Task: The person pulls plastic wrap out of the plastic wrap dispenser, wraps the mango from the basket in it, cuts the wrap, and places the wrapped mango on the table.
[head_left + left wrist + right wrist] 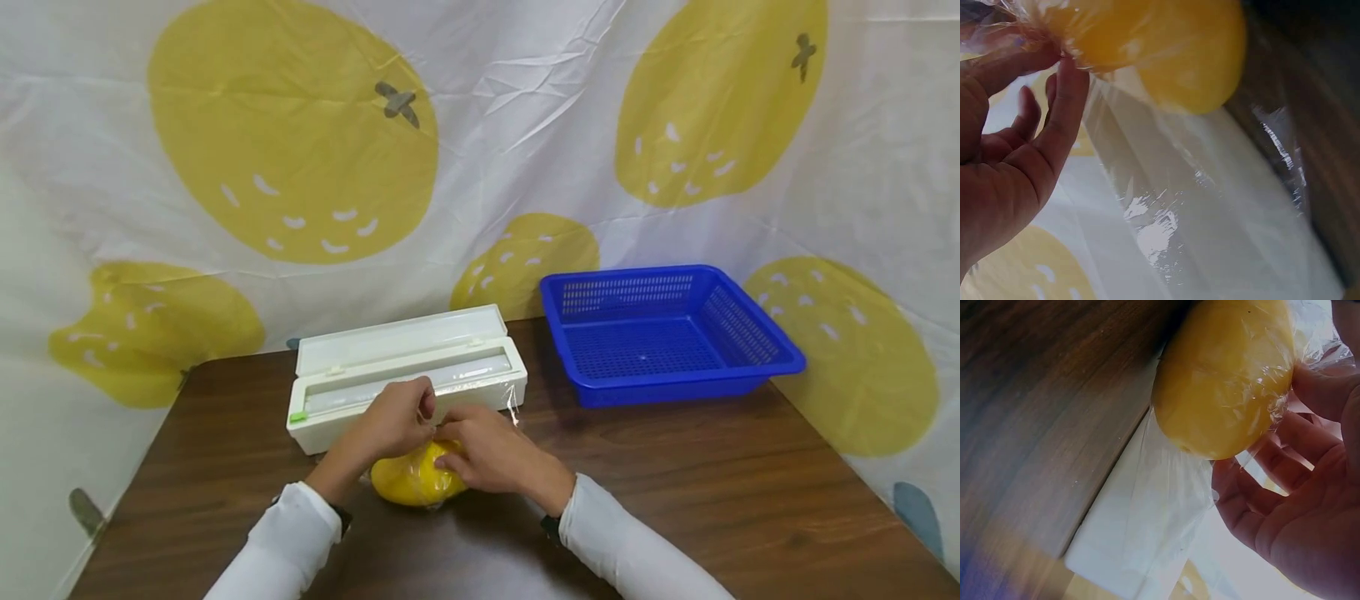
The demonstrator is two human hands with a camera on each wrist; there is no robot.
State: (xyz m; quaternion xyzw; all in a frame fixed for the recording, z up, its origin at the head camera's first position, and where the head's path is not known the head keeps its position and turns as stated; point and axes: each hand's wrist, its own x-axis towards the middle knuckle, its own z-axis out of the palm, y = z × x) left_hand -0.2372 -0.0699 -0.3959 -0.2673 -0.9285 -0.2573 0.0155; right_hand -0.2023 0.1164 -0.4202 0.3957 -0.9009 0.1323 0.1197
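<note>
A smooth yellow fruit, mango-like in shape, is wrapped in clear cling film just in front of a white dispenser box. My left hand pinches gathered film between thumb and fingertips at the fruit's upper side. Close beside it, my right hand also pinches film, its thumb lying against the wrapped fruit. Loose film hangs past the fruit in both wrist views. The lid of the box is up, and a roll of film lies inside.
A blue perforated basket stands at the back right of the brown wooden table. Behind the table hangs a white curtain with yellow fruit prints. A small green piece sits at the box's left end.
</note>
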